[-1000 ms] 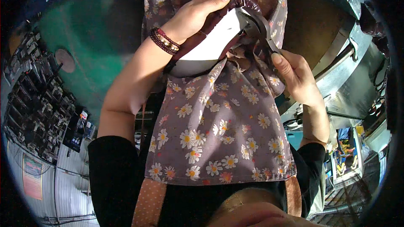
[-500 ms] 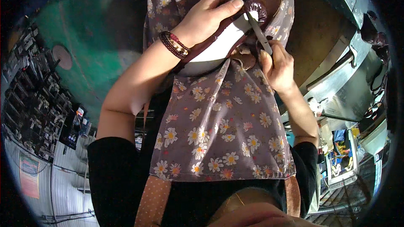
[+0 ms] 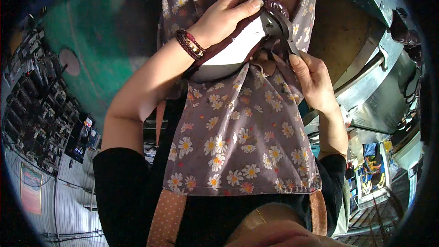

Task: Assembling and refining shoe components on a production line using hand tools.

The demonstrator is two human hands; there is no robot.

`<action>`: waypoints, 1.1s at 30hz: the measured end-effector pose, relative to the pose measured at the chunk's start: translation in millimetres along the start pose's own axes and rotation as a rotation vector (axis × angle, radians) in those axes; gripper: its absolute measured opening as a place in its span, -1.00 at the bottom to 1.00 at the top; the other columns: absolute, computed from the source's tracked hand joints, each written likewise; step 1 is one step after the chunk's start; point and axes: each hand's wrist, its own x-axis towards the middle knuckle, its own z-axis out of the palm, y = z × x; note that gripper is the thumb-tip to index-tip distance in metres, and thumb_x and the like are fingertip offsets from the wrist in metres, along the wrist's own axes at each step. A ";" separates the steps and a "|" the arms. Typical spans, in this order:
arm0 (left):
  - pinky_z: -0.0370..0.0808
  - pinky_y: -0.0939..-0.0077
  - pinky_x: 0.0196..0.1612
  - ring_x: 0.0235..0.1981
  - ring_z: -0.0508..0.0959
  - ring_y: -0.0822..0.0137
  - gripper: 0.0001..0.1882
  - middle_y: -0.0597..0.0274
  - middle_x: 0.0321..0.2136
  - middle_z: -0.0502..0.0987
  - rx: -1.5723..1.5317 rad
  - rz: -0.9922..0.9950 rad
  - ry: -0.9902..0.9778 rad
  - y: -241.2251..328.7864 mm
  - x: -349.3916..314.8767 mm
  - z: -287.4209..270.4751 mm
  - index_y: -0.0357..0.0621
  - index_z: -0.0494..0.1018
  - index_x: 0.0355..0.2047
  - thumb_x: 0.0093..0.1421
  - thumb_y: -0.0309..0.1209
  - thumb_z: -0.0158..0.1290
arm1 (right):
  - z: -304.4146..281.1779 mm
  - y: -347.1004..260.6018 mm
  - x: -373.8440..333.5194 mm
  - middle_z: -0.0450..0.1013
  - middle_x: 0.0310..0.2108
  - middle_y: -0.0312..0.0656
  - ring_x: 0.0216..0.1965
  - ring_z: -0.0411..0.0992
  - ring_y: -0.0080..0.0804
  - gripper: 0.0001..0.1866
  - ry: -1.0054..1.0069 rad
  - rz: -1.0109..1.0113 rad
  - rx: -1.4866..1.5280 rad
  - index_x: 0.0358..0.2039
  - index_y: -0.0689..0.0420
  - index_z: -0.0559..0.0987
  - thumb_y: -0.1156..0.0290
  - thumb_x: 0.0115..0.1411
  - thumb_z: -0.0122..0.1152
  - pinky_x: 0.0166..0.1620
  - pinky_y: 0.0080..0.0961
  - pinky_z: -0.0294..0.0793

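A half-made shoe [image 3: 235, 43] rests sole-up on my lap, its white insole showing. Dark red glossy leather [image 3: 277, 7] is gathered at the toe end and runs along the edges. My left hand [image 3: 219, 22] is closed over the shoe's far left side, thumb near the toe, other fingers partly hidden. Metal pincers [image 3: 287, 31] are gripped by their handles in my right hand [image 3: 315, 80]. Their jaws lie at the toe edge, by the gathered leather; whether they bite on it I cannot tell.
A floral apron [image 3: 238, 132] covers my chest and lap. To the left is green floor [image 3: 100, 41] with a round plate in it. On the right stands metal machinery [image 3: 366, 82] with a curved bar. Shelves of dark items [image 3: 36, 100] line the far left.
My right hand has moved slightly right and nearer to me, and the pincers have turned, showing more of their curved jaws. My left hand and the shoe have barely moved.
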 end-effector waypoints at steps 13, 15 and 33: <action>0.09 0.50 0.26 0.18 0.25 0.41 -0.51 0.20 0.14 0.31 0.179 0.017 0.072 8.8 -7.1 2.7 -0.35 0.19 0.19 0.33 -0.33 -0.17 | 56.6 21.5 5.2 0.45 -0.41 0.04 -0.47 0.46 0.02 -0.76 0.405 -0.289 -0.153 -0.39 0.28 0.46 0.32 0.21 0.13 -0.42 -0.28 0.45; 0.09 0.50 0.26 0.18 0.25 0.41 -0.50 0.20 0.14 0.30 0.170 0.013 0.061 11.0 -8.2 1.5 -0.35 0.18 0.20 0.33 -0.31 -0.17 | 38.6 3.4 -3.3 0.40 -0.56 0.04 -0.56 0.41 -0.06 -0.72 0.218 -0.159 -0.011 -0.32 0.30 0.48 0.28 0.28 0.06 -0.42 -0.33 0.40; 0.26 0.54 0.13 0.06 0.38 0.38 -0.40 0.09 0.02 0.42 0.301 0.036 0.089 5.2 -8.2 0.4 -0.30 0.23 0.17 0.29 -0.10 -0.04 | 29.9 9.6 0.5 0.41 -0.50 0.07 -0.48 0.44 0.07 -0.76 0.264 -0.269 -0.210 -0.43 0.25 0.43 0.31 0.21 0.14 -0.45 -0.23 0.42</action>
